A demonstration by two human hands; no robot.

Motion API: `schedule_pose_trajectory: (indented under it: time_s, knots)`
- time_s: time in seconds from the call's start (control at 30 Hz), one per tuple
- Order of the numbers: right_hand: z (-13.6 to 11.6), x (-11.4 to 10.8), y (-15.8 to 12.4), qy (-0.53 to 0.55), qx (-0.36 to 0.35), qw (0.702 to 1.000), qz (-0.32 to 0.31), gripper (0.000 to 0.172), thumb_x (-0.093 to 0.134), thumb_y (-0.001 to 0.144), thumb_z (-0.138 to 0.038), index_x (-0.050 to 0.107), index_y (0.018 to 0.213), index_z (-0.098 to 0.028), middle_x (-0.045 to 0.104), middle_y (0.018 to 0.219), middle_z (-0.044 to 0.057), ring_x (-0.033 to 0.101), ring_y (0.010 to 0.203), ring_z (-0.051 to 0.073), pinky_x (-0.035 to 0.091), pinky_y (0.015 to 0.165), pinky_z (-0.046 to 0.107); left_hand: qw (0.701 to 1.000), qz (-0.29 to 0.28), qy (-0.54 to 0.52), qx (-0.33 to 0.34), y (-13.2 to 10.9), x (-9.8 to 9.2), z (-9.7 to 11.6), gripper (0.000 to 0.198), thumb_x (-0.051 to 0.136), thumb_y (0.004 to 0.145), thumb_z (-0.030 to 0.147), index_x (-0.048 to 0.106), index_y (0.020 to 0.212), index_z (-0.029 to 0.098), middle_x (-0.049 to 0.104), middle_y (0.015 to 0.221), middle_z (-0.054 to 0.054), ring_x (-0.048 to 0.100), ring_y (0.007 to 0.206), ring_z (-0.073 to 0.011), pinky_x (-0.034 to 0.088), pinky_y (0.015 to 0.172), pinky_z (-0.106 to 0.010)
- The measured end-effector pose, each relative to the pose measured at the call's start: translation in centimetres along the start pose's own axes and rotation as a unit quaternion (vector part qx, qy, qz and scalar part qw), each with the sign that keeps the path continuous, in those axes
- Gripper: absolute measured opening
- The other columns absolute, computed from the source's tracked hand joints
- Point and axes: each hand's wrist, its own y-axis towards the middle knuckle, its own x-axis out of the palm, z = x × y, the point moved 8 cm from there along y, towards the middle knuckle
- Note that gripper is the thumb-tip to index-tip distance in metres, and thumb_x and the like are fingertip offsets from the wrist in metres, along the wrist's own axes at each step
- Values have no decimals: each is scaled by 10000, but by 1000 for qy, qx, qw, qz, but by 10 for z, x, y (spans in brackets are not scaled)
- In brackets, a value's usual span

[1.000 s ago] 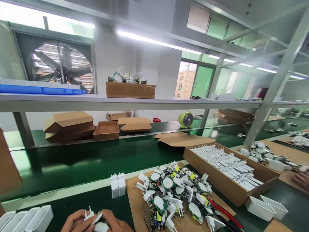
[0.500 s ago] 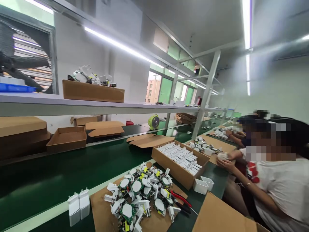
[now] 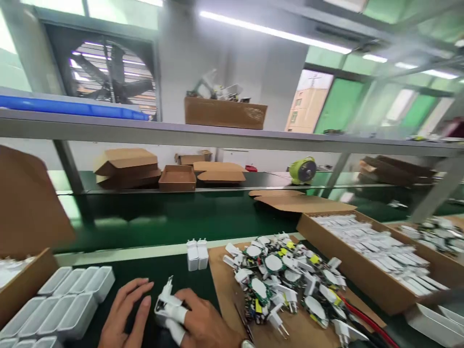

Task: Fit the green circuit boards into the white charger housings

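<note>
My right hand (image 3: 206, 321) grips a small white plug charger (image 3: 165, 305) at its sides; white coverings wrap two of its fingertips. A pale plug piece stands up from the charger's open top. Just left of it, my left hand (image 3: 126, 316) is open, fingers apart, holding nothing. Farther left sit several empty white charger shells (image 3: 78, 309) in rows. Two closed white chargers (image 3: 197, 254) stand upright beyond my hands. To the right, a heap of circuit boards with white plug parts (image 3: 273, 275) lies on a cardboard sheet (image 3: 226, 282).
An open carton of white pieces (image 3: 366, 263) stands at the right, with red-handled pliers (image 3: 366, 319) before it. Another carton (image 3: 34, 273) is at the left edge. A green belt (image 3: 181, 217) runs behind, below a shelf (image 3: 224, 137) with a filled box (image 3: 224, 113).
The view has swung left, so the co-worker at the right is out of sight. Both my hands have come into view, the right one with a charger in it.
</note>
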Motion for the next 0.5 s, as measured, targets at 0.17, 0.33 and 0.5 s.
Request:
schedule_pose_trajectory:
  time_s: [0.17, 0.33, 0.5]
  knots:
    - [-4, -27, 0, 64, -19, 997, 50, 454, 509, 956, -65, 624, 1343, -272, 661, 1302, 95, 722, 1066, 209, 606, 950, 298, 999, 10, -10, -37, 3, -9, -1, 263, 574, 1049, 410, 715, 1227, 278, 688, 1317, -89, 674, 1269, -280, 574, 1077, -427]
    - [3, 2, -4, 37, -17, 999, -25, 344, 519, 839, -20, 674, 1081, -209, 662, 1207, 105, 703, 926, 215, 625, 813, 305, 999, 10, -34, -37, 4, -8, 7, 225, 565, 1058, 349, 689, 1228, 271, 666, 1323, -99, 663, 1264, -272, 566, 1070, -416]
    - [5, 3, -4, 51, -26, 998, -6, 356, 501, 897, -31, 662, 1147, -226, 647, 1222, 103, 707, 986, 209, 621, 875, 300, 998, -47, -32, -22, 4, 1, 10, 275, 581, 1053, 311, 701, 1299, 287, 659, 1355, -101, 662, 1271, -270, 569, 1086, -402]
